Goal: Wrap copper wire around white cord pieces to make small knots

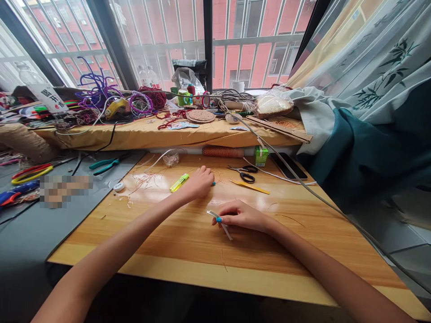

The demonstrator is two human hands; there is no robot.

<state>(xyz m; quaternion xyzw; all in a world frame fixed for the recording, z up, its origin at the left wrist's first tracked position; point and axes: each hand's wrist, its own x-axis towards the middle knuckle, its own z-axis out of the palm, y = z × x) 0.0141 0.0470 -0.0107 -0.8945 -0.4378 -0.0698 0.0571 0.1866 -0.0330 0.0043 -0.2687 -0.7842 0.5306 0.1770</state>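
Observation:
My left hand point(200, 183) rests low over the wooden table, right beside a yellow-green lighter point(179, 183). Its fingers are curled together and down, so whatever may be in them is hidden. Between the thumb and fingers of my right hand point(240, 214) a thin white strip point(227, 231) is pinched, slanting across the fingertips above the tabletop. Beyond the hands lie black-handled scissors point(248, 177) and yellow tweezers point(251, 186). Thin copper-coloured threads point(144, 179) are scattered to the left of the lighter.
Along the table's back are a spool of orange-brown thread point(222, 151), a green box point(261, 155), a phone point(288, 166) and a small clear tub point(171, 158). A long cord point(296, 172) crosses the right side. Teal pliers point(105, 166) lie left. A cluttered ledge point(141, 134) stands behind.

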